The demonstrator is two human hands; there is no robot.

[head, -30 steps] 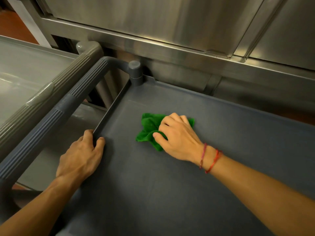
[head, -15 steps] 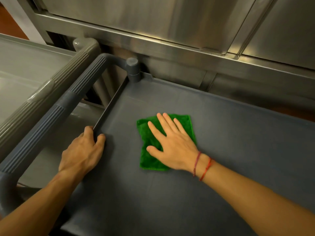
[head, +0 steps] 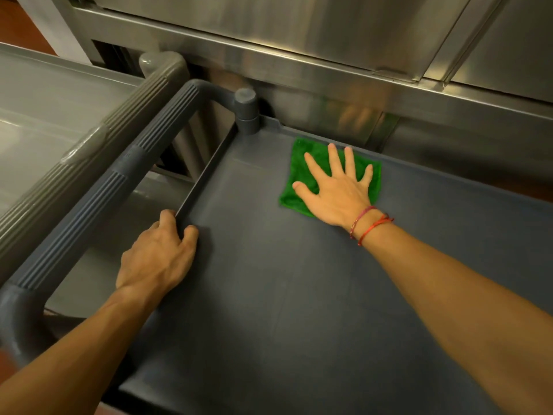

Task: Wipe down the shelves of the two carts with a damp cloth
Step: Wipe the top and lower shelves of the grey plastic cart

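From the head camera, the right hand [head: 338, 190] lies flat with its fingers spread on a green microfibre cloth [head: 302, 175], pressing it against the top shelf [head: 299, 295] of a dark grey plastic cart. The cloth lies opened out near the shelf's far edge, not far from the corner post [head: 246, 110]. Two red string bracelets [head: 369, 224] circle the right wrist. The left hand [head: 155, 256] rests on the shelf's left rim, thumb and fingers curled over the raised lip. Just beside that rim runs the cart's ribbed dark handle [head: 119, 187], and next to it the lighter grey handle [head: 89, 142] of a second cart, whose shelf [head: 45, 100] lies at far left. Stainless steel cabinets [head: 299, 40] stand behind.
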